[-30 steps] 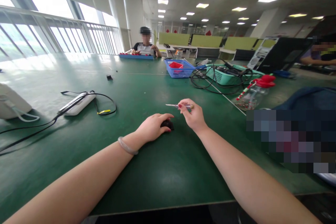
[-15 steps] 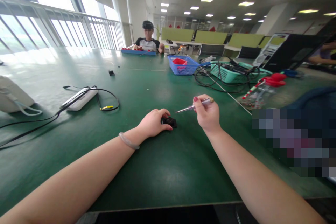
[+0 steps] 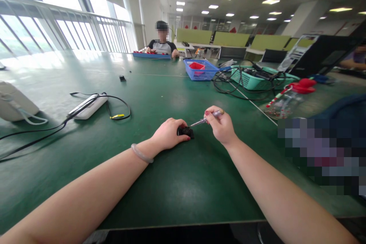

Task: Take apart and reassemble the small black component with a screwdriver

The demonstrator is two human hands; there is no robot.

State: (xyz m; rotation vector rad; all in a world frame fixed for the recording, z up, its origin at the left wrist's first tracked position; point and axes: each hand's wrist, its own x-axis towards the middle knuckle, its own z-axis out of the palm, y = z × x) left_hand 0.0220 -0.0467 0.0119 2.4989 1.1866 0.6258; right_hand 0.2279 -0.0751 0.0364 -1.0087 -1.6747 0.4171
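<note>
On the green table (image 3: 183, 183) lies a small black part (image 3: 186, 132), dark and block-like; its details are too small to make out. My left hand (image 3: 169, 134) grips it from the left, thumb at the near side and fingers at the far side. A screwdriver (image 3: 201, 121) with a clear handle and thin metal shaft is pinched in my right hand (image 3: 221, 126). Its shaft slants down to the left, and the tip meets the top of the black part or hovers just over it.
Left of my hands are a white box (image 3: 90, 106) and black cables (image 3: 64, 124). To the right stand a red-lidded bottle (image 3: 294, 97), a blue basket (image 3: 201, 70) and a green basket (image 3: 251, 80). A person (image 3: 162, 44) sits at the far end behind a blue tray (image 3: 151, 55).
My right hand has moved left and slightly down, bringing the screwdriver tip to the black part. My left hand keeps its hold. The view has shifted slightly.
</note>
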